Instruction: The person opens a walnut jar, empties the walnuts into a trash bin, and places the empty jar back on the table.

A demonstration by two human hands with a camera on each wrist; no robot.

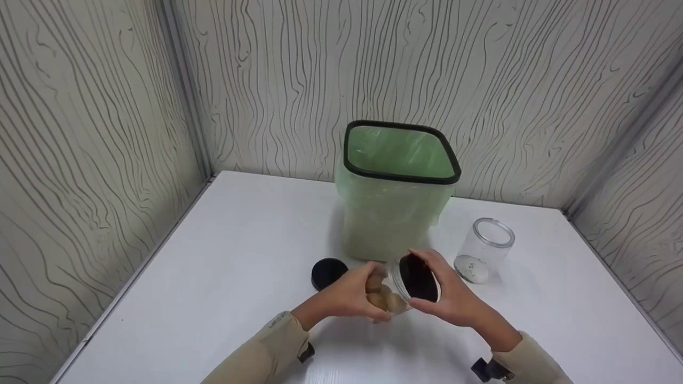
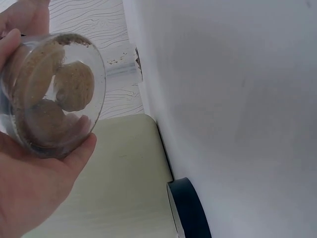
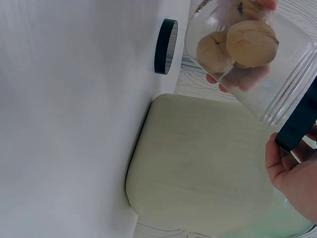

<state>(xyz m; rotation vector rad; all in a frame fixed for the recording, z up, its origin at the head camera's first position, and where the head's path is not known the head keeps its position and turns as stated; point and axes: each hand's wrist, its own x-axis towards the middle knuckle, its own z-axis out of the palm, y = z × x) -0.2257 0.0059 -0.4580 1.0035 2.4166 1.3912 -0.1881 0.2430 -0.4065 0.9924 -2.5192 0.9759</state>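
A clear jar with several walnuts in its bottom end is held tilted above the table, in front of the bin. My left hand grips the jar's body near the base, fingers on one side and thumb on the other. With my right hand I hold a black lid by its edge at the jar's threaded mouth. In the left wrist view the jar's base faces the camera, walnuts showing through it. The lid's side shows dark in the right wrist view, close against the threads.
A pale green bin with a black rim and a liner stands behind my hands. Left of them lies another black lid on the white table. A second clear jar, lidless, stands at right. Wood-patterned panels enclose the table.
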